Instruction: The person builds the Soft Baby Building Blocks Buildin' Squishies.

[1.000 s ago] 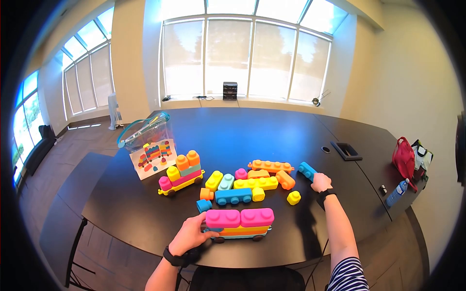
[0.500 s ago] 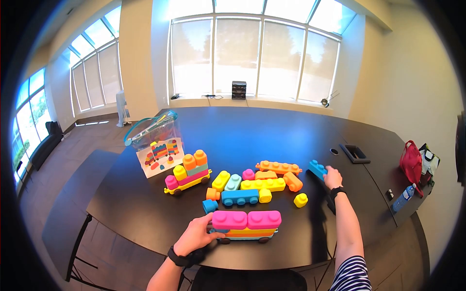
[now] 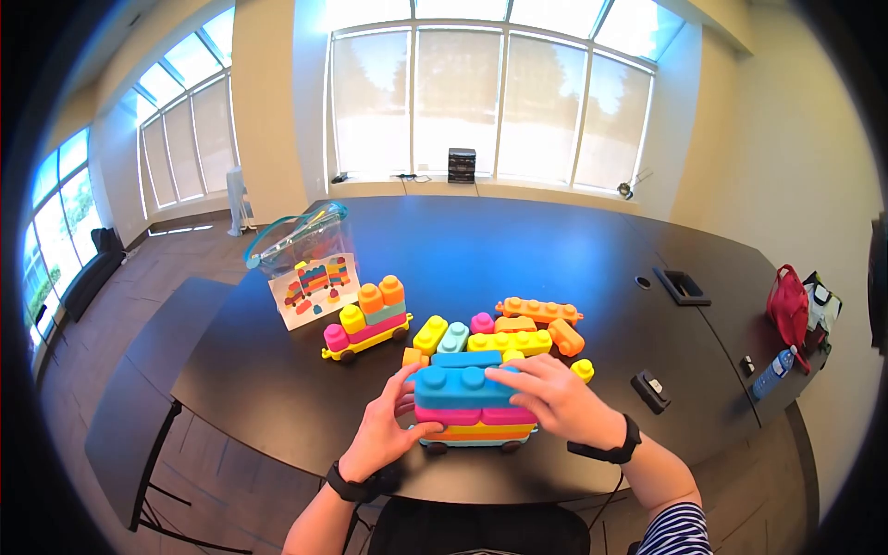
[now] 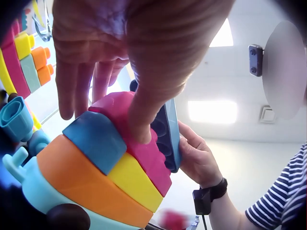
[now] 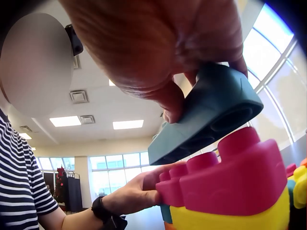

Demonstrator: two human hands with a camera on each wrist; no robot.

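The bottle label (image 3: 769, 379) is unreadable from here; the right hand (image 3: 566, 400) pinches a blue block (image 3: 453, 392), studs up, long axis left-to-right, tilted above the pink block (image 3: 453, 416) the left hand (image 3: 381, 427) grips.

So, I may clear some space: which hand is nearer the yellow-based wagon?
Left. The left hand is on the near side of the yellow-based wagon; the right hand, holding the blue block, is farther right.
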